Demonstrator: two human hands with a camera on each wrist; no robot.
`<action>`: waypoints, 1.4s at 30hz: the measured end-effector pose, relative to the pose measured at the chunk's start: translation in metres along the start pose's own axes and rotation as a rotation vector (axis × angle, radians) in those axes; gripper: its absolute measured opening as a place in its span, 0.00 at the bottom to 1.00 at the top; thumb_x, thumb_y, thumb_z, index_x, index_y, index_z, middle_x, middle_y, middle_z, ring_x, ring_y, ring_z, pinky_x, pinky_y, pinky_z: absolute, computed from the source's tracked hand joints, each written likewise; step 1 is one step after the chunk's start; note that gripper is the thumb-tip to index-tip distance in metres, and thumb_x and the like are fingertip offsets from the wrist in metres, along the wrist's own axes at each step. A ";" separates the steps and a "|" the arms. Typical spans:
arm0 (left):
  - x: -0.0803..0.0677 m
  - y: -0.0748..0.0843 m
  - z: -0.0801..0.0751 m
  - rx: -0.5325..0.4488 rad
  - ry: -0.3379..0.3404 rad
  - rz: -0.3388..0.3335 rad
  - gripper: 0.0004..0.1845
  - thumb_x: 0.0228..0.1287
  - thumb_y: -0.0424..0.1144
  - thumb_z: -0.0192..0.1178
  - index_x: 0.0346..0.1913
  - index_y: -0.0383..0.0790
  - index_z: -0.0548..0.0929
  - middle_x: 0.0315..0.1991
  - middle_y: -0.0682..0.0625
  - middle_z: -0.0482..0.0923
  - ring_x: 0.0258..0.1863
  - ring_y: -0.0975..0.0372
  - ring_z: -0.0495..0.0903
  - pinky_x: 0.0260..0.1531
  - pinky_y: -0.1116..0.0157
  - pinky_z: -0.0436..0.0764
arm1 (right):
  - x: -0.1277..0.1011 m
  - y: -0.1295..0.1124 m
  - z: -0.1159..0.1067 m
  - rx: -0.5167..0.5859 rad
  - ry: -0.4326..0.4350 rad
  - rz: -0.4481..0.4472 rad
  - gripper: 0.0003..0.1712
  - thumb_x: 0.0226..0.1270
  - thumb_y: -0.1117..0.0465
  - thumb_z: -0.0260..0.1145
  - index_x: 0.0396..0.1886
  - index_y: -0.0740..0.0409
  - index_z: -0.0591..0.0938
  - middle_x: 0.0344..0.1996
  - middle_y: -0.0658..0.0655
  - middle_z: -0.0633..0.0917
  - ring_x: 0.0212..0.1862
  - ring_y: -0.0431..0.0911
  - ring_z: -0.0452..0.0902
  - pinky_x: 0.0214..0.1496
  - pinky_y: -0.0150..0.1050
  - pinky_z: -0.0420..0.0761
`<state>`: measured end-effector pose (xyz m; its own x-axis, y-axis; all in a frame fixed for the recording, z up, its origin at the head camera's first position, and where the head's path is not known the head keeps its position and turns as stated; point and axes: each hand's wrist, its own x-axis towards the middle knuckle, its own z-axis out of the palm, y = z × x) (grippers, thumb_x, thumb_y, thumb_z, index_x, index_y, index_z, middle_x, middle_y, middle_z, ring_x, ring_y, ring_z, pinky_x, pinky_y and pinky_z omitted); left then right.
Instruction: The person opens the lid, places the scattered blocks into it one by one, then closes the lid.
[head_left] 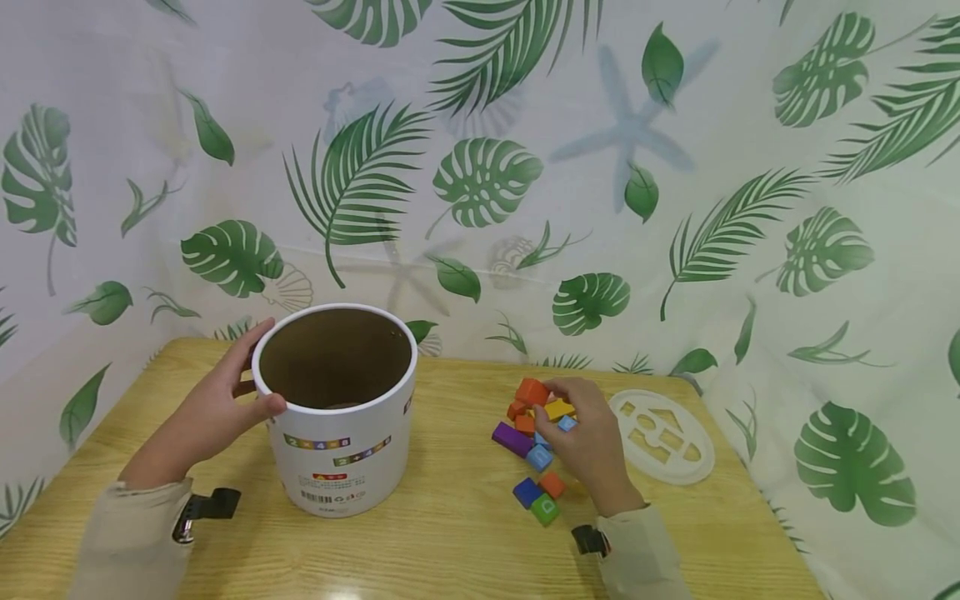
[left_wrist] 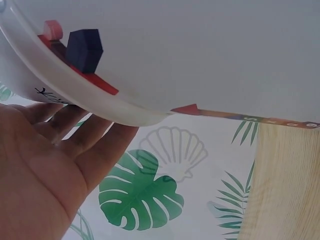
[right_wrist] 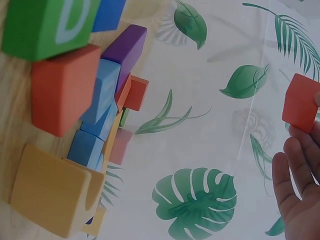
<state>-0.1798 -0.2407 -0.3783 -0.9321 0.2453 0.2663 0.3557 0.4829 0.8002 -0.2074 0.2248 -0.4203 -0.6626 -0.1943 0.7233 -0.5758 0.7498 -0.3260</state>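
Note:
At the left stands a white bucket (head_left: 341, 458) with an open top and printed sums on its wall. My left hand (head_left: 210, 408) holds it at the left side near the rim, thumb toward the front and fingers farther back. In the left wrist view those fingers lie against the outer wall just under the rim. My right hand (head_left: 588, 437) pinches an orange-red block (right_wrist: 301, 102) in its fingertips, raised over a pile of small coloured blocks. In that pile are a purple block (head_left: 512, 439), a light blue block (head_left: 539, 457) and a yellow block (head_left: 559, 409).
Nearer the front lie a dark blue block (head_left: 527, 493), an orange block (head_left: 552, 483) and a green block (head_left: 544, 509) with a letter. A white round lid (head_left: 699, 423) with cut-out shapes lies right of the pile. A leaf-print curtain (head_left: 487, 250) hangs behind the wooden table (head_left: 457, 533).

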 end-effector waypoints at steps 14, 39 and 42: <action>0.000 0.001 0.001 -0.016 0.015 0.032 0.53 0.66 0.54 0.70 0.85 0.51 0.48 0.76 0.36 0.59 0.68 0.36 0.66 0.60 0.32 0.72 | 0.001 0.000 -0.002 0.023 0.033 -0.057 0.19 0.56 0.64 0.77 0.48 0.60 0.86 0.43 0.56 0.85 0.44 0.50 0.80 0.44 0.44 0.82; 0.001 -0.003 0.004 -0.009 0.019 0.045 0.52 0.68 0.55 0.68 0.85 0.53 0.47 0.77 0.36 0.58 0.69 0.35 0.65 0.60 0.31 0.71 | 0.011 -0.027 -0.017 0.065 0.052 -0.213 0.21 0.55 0.65 0.77 0.50 0.61 0.87 0.42 0.56 0.88 0.45 0.50 0.83 0.55 0.32 0.79; 0.001 -0.001 0.003 -0.006 0.018 0.042 0.52 0.68 0.55 0.68 0.85 0.53 0.47 0.77 0.36 0.58 0.69 0.35 0.65 0.60 0.30 0.71 | 0.011 -0.030 -0.018 0.063 0.060 -0.229 0.21 0.54 0.65 0.78 0.50 0.61 0.87 0.42 0.55 0.88 0.44 0.49 0.83 0.53 0.35 0.80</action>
<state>-0.1812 -0.2380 -0.3807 -0.9173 0.2504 0.3096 0.3945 0.4670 0.7914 -0.1891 0.2114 -0.3918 -0.4830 -0.3151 0.8170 -0.7377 0.6491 -0.1858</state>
